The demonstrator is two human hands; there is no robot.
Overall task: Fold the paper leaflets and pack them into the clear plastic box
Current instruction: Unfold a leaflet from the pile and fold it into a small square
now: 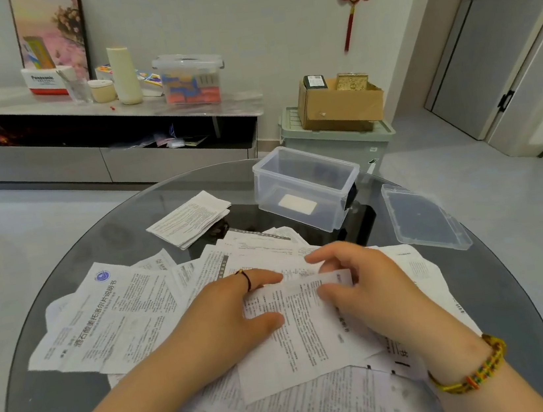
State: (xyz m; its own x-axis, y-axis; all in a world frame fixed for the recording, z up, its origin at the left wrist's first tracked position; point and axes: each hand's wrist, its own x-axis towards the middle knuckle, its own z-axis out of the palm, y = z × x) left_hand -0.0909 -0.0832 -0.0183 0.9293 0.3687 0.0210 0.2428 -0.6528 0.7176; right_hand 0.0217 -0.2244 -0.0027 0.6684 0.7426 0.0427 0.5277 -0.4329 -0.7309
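Loose leaflets [324, 409] cover the surface [58, 406] under my wrists. My left hand [232, 311] and right hand [363, 283] each pinch one half-folded leaflet [301, 336] between thumb and fingers. The box [306, 189] stands open beyond my right hand, its lid [423, 217] further right.

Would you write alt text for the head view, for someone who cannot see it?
The left hand and right hand pinch a leaflet, folding it over a pile of leaflets on a glass table. Beyond lie a folded stack, a clear plastic box and its lid.
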